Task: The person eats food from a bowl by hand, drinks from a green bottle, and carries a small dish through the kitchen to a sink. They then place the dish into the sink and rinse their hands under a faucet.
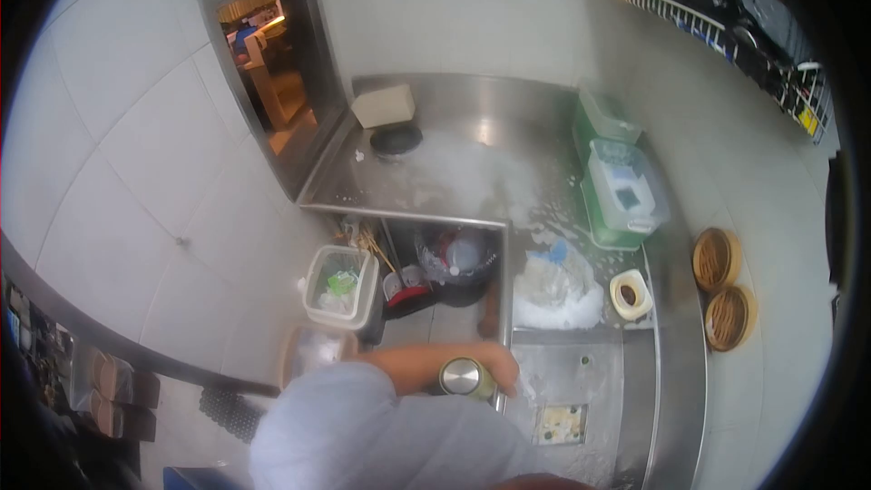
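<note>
My left arm reaches across the front of the sink unit, and my left hand (501, 367) curls over its metal edge with the fingers pointing down. A pale, blurred bit shows at the fingertips; I cannot tell what they hold. Against the forearm and right beside the hand stands a yellowish-green cylindrical container (464, 377) with a round metal top. Below the hand lies the wet sink basin (599, 381), with a square drain (561, 424) holding pale scraps. Only a sliver of skin from my right arm (542, 483) shows at the bottom edge; the right hand is hidden.
White foam (558, 295) with a blue cloth lies beyond the basin, near a square white container (630, 295). Green tubs (624, 195) line the right side. A black pan (396, 141) sits at the back. A waste bin (340, 286) stands left; bamboo steamers (729, 318) are at right.
</note>
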Tool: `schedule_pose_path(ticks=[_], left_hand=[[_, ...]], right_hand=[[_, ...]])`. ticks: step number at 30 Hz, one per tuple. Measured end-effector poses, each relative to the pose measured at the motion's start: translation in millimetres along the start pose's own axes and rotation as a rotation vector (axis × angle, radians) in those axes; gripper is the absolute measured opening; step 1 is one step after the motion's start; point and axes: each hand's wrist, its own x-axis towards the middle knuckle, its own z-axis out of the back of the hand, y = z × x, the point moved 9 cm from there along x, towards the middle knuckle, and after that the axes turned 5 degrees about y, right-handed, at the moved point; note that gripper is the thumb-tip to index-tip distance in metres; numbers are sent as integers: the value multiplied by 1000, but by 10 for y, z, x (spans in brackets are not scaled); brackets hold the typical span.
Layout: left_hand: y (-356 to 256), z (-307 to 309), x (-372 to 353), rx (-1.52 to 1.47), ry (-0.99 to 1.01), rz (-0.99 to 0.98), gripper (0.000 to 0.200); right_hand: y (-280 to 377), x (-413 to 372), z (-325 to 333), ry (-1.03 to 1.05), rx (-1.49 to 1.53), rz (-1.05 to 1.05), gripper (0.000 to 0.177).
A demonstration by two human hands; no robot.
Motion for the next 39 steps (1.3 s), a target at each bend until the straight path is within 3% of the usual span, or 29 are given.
schedule_pose_path(ticks=[5, 9, 10, 13, 14, 20, 27, 39], left_hand=[[54, 107, -166, -10, 77, 49, 58], [281, 182, -408, 2, 14, -9, 59], [389, 234, -437, 12, -46, 63, 59], [413, 223, -519, 1, 53, -133, 60], [471, 220, -526, -4, 44, -112, 60], [904, -101, -293, -106, -31, -78, 62], [437, -280, -586, -122, 19, -171, 62], [1, -582, -957, -217, -64, 12, 62]], right_hand=[[292, -87, -916, 104, -49, 9, 29], [420, -150, -1533, 173, -70, 5, 28], [450, -157, -1666, 189, -82, -1, 28], [491, -200, -1903, 222, -104, -9, 27], [507, -200, -1966, 230, -109, -8, 27], [486, -204, -1955, 259, -135, -17, 27], [551, -189, -1797, 292, -150, -39, 26], [427, -203, -1441, 302, -152, -30, 28]])
